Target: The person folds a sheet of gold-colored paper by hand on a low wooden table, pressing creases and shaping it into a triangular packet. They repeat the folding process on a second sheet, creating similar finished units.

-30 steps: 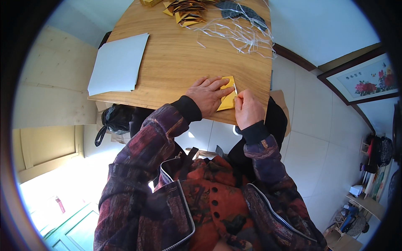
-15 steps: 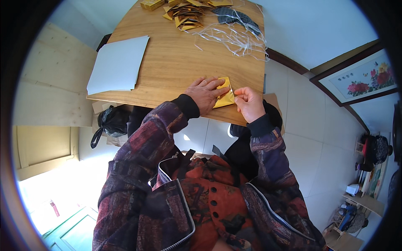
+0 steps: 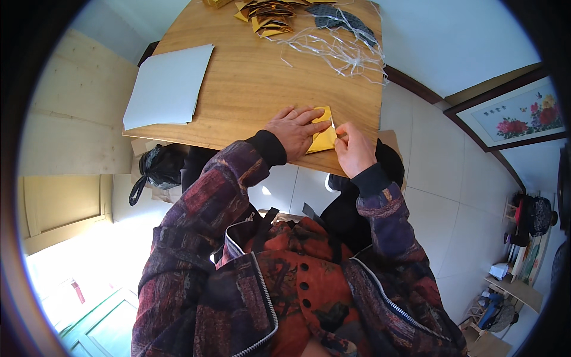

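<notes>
A golden-yellow paper packet (image 3: pixel 322 140) lies near the front edge of the wooden table, with a pale strip along its right side. My left hand (image 3: pixel 293 132) rests flat across the packet's left part, fingers stretched out and pressing it to the tabletop. Against the packet's right edge, my right hand (image 3: pixel 355 149) is closed in a pinch, thumb and index finger together. What sits between those fingertips is too small to make out.
Several similar golden packets (image 3: pixel 270 16) are heaped at the table's far side. Beside them lie a tangle of thin clear-white strips (image 3: pixel 339 50) and a dark grey knitted piece (image 3: pixel 342 22). White sheets (image 3: pixel 169 86) are stacked at the left. A black plastic bag (image 3: pixel 160 166) is below the left edge.
My right hand has turned slightly, its fingers now curled closer against the packet's right edge. My left hand stays on the packet. The whole view has shifted a little.
</notes>
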The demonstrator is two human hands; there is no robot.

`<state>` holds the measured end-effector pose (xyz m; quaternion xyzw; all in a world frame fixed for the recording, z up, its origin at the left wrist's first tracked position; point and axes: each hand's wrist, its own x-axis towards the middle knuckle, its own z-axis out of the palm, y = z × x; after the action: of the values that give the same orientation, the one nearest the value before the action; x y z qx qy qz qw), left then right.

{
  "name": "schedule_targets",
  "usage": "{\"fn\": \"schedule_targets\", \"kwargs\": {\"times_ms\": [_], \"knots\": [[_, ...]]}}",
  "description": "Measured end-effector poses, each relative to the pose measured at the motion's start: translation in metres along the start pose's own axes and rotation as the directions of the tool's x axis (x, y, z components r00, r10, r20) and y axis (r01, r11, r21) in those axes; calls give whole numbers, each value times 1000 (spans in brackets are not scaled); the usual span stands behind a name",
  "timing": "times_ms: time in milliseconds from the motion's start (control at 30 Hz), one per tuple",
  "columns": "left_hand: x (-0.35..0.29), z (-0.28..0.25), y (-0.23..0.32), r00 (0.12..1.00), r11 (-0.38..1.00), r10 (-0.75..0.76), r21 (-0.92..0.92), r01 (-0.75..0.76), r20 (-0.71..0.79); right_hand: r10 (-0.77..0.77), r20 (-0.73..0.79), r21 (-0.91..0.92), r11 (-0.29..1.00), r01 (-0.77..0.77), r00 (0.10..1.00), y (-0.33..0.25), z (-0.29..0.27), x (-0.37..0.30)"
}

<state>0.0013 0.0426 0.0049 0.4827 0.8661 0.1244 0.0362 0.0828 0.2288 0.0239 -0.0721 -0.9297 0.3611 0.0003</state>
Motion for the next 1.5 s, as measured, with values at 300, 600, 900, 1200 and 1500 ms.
{"fn": "schedule_targets", "kwargs": {"times_ms": [300, 600, 900, 1200, 1500], "knots": [[0, 5, -1, 1000, 1000, -3, -15, 3, -18, 187, -91, 277, 948, -155, 978, 3, 8, -2], [0, 5, -2, 1000, 1000, 7, -12, -7, -22, 82, -91, -90, 992, -90, 992, -8, 5, -5], [-1, 10, -3, 998, 1000, 12, -9, -13, -69, -222, -209, -180, 966, 186, 952, -6, 7, -28], [-3, 12, -4, 995, 999, 27, -24, -30, -98, -473, 64, -396, 796, 458, 879, 12, 27, -50], [-3, 8, -4, 997, 999, 17, -50, -21, -70, -460, 130, -448, 763, 466, 879, 13, 26, -50]]}}
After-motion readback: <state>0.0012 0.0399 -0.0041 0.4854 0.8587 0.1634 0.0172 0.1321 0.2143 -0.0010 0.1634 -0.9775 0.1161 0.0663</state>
